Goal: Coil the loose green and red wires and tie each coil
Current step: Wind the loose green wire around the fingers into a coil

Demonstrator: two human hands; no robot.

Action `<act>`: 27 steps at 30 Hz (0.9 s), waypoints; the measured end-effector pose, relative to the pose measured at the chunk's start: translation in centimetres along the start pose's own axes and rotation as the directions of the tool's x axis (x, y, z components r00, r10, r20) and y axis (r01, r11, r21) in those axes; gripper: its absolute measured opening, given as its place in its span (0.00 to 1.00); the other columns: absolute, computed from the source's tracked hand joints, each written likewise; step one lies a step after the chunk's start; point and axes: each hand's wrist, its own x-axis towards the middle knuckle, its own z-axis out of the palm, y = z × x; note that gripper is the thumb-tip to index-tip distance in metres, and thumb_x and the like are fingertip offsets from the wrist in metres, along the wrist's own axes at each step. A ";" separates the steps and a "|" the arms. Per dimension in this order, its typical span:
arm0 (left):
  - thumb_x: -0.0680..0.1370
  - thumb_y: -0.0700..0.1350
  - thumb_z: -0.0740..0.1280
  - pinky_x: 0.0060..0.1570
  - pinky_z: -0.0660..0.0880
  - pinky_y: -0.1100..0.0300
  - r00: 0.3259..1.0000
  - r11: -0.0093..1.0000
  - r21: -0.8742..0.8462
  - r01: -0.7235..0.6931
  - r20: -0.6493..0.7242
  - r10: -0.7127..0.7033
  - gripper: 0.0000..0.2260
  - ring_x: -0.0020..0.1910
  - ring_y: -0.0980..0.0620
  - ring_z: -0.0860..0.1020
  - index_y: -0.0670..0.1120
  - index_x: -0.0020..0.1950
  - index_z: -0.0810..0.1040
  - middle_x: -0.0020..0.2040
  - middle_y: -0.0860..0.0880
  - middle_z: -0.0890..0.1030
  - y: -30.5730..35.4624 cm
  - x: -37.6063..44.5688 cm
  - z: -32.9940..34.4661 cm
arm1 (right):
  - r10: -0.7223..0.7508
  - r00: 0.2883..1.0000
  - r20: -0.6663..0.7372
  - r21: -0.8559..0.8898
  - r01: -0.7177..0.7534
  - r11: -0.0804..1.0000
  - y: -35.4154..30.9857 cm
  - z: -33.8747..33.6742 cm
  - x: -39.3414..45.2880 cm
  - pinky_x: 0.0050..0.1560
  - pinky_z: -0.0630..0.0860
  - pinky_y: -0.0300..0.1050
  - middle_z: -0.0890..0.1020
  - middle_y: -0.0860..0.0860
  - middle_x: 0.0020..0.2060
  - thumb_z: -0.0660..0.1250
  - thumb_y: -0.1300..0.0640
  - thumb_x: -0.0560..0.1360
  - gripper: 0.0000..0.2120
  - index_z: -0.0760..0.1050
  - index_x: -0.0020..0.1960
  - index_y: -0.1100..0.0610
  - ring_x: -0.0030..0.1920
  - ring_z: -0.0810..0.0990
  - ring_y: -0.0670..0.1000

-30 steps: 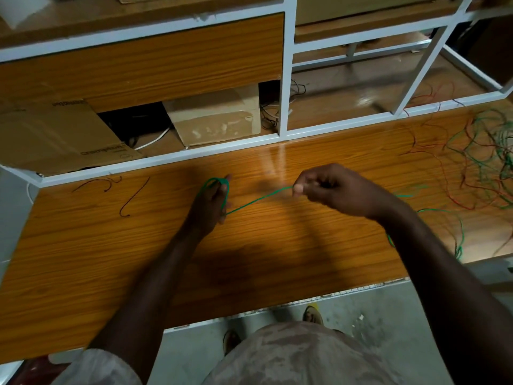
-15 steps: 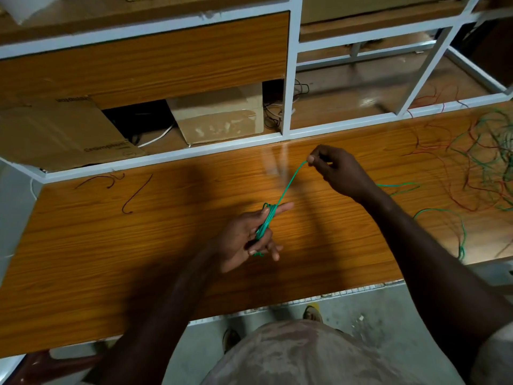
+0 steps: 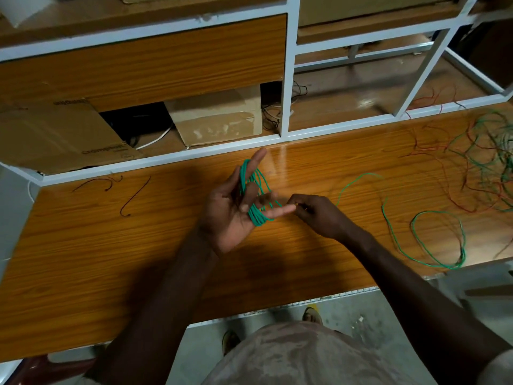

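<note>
**First green coil part wound, nothing tied yet**

Centre of frame: left hand (image 3: 231,209), palm up, fingers spread and mostly straight. Several turns of green wire (image 3: 256,195) loop around those fingers, from the raised fingertip down to the base of the fingers. The hand serves as a former for the coil rather than clamping it.

Just right of it: right hand (image 3: 316,215), fingers pinched narrow at the coil's edge. It looks to be holding the running end of the green wire, though the wire is too thin and blurred at the fingertips to be sure.

Right of the hands: the free tail of the same wire (image 3: 433,240) arcs over the wooden bench (image 3: 111,259) and ends in a loose loop toward the lower right. A good length is left to wind.

Upper right edge: tangle of red and green wires (image 3: 488,162), untouched, well apart from the hands.

Left of centre: short dark wire scraps (image 3: 136,197) lie on the bench.

Judgement: early stage. One green coil is under way, with no tie on it. Remaining: finish winding, tie off, then work through the tangle, red wires included.
</note>
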 end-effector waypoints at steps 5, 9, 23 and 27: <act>0.90 0.54 0.49 0.70 0.68 0.24 0.974 0.987 0.067 -0.144 -0.165 0.154 0.24 0.63 0.43 0.85 0.51 0.85 0.63 0.28 0.50 0.75 1.5 1.3 0.0 | 0.009 0.998 0.054 0.011 -0.009 1.000 -0.1 1.5 -1.0 0.41 0.68 0.43 0.78 0.43 0.35 0.67 0.49 0.86 0.08 0.80 0.51 0.51 0.36 0.75 0.39; 0.89 0.54 0.52 0.66 0.69 0.23 0.902 0.957 0.071 -0.282 -0.321 0.290 0.23 0.71 0.40 0.80 0.52 0.85 0.62 0.34 0.48 0.82 2.4 3.0 -0.6 | -0.030 0.976 0.217 0.090 0.011 0.996 -2.2 1.8 -1.9 0.45 0.78 0.44 0.85 0.42 0.42 0.67 0.47 0.85 0.10 0.85 0.63 0.45 0.41 0.81 0.39; 0.91 0.50 0.51 0.47 0.85 0.49 0.930 0.569 0.808 0.155 -0.313 0.191 0.21 0.38 0.30 0.82 0.45 0.82 0.67 0.29 0.39 0.73 0.8 2.3 -7.6 | -0.114 0.992 -0.060 0.354 0.128 0.926 -10.0 -9.4 -1.5 0.28 0.63 0.47 0.71 0.48 0.28 0.65 0.58 0.87 0.09 0.81 0.53 0.62 0.27 0.66 0.52; 0.91 0.48 0.48 0.40 0.81 0.55 0.956 0.579 0.778 0.244 -0.294 -0.007 0.20 0.42 0.24 0.82 0.46 0.77 0.71 0.21 0.45 0.65 -1.1 0.8 -5.5 | -0.043 0.970 -0.241 0.329 0.123 0.936 -8.9 -10.7 0.4 0.28 0.62 0.48 0.67 0.49 0.28 0.64 0.57 0.87 0.09 0.78 0.53 0.62 0.26 0.63 0.51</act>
